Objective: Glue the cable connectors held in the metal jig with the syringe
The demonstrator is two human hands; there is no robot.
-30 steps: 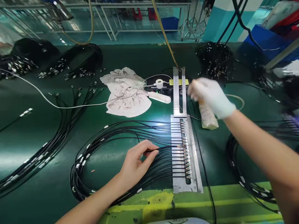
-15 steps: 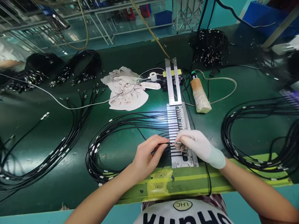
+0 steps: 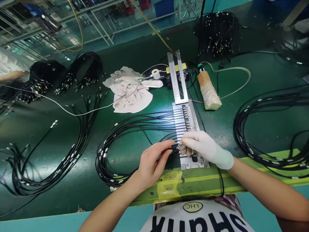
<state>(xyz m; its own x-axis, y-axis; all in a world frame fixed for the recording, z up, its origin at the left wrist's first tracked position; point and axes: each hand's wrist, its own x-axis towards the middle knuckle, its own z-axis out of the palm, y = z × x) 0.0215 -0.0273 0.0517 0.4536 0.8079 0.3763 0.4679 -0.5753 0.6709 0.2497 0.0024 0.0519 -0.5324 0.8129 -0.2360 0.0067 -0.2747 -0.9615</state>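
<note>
Over the lower half of a slotted metal fixture (image 3: 180, 123), my two hands meet. My bare left hand (image 3: 152, 159) pinches a black cable between thumb and fingers. On my right hand (image 3: 201, 144) is a white glove; its fingers are closed at the cable's stripped end, by a small metal connector (image 3: 179, 146). The glove partly hides that tip. Several black cables (image 3: 135, 121) lie side by side in the fixture's upper slots, their metal and orange ends (image 3: 186, 117) in a row. From there they loop left into a coil (image 3: 102, 154).
Behind the fixture sits a black box (image 3: 159, 77) beside a crumpled white cloth (image 3: 131, 96). A soldering iron-like tool with a wrapped handle (image 3: 210, 95) lies to the right. More cable bundles (image 3: 74, 153) lie left and right (image 3: 243, 138). A co-worker's sleeve (image 3: 12, 64) shows far left.
The view has shifted slightly. My right fingers have turned a little at the cable end, and a small metal tip now shows between my hands. My left hand keeps its pinch.
</note>
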